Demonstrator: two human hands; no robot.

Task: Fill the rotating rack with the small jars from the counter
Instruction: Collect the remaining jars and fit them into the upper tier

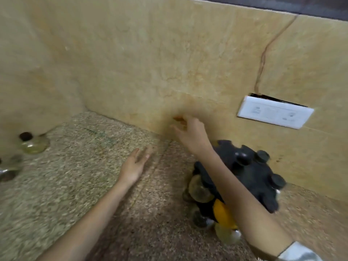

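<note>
**Q:** Left grip?
**A:** My left grip point(134, 166) is flat, fingers straight and slightly spread, palm down, low over the speckled worktop point(75, 194). It holds nothing. I can't tell whether it touches the surface, because of blur.

**Q:** Right grip?
**A:** My right grip point(190, 132) is raised in front of the beige stone wall point(150, 63), near where the wall meets the worktop. The fingers are loosely curled and apart, with nothing between them. My forearm crosses over the rack.

**Q:** Rack?
**A:** The black rotating rack point(244, 166) stands on the worktop at the right, close to the wall and under my right arm. Round black lids point(262, 156) stick out around its top. On the lower near side I can see an amber jar point(199, 189), an orange-filled jar point(224, 213) and a pale jar point(226, 235) seated in it.

**Q:** Loose jars?
**A:** There are 2, far left and well apart from both grips. 1 is a clear jar with a dark lid point(33, 144), by the corner wall. Another jar point(7, 173) is cut by the frame edge and too blurred to detail.

**Q:** Anything else?
**A:** A white socket plate point(275, 112) hangs tilted on the wall above the rack, with a dark crack point(263, 59) running up from it. A pale sleeve point(299, 251) shows at the bottom right.
</note>
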